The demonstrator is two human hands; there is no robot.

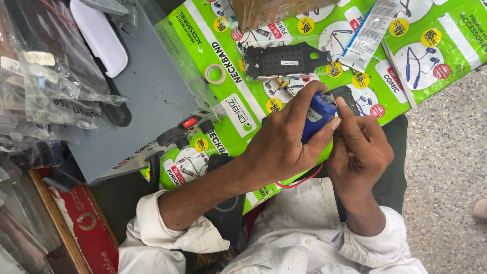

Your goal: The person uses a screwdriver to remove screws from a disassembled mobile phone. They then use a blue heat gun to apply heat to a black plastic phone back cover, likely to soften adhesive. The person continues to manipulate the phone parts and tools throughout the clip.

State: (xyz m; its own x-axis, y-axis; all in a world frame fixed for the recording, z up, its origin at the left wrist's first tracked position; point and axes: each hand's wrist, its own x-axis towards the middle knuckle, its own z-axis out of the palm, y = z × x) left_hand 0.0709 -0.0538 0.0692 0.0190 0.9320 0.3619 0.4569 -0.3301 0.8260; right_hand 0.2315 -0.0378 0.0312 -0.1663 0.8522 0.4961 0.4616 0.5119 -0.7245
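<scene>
We held the blue cylindrical plastic cell (319,112) clamped in our left hand (284,144); right hand (357,147) fingertips pressed its top end. Risk: red wire (299,181) below the grip could snag.

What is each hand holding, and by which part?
Left hand wraps the lower body of a blue cylinder. Right hand fingers press its top end and a dark part behind it.
</scene>
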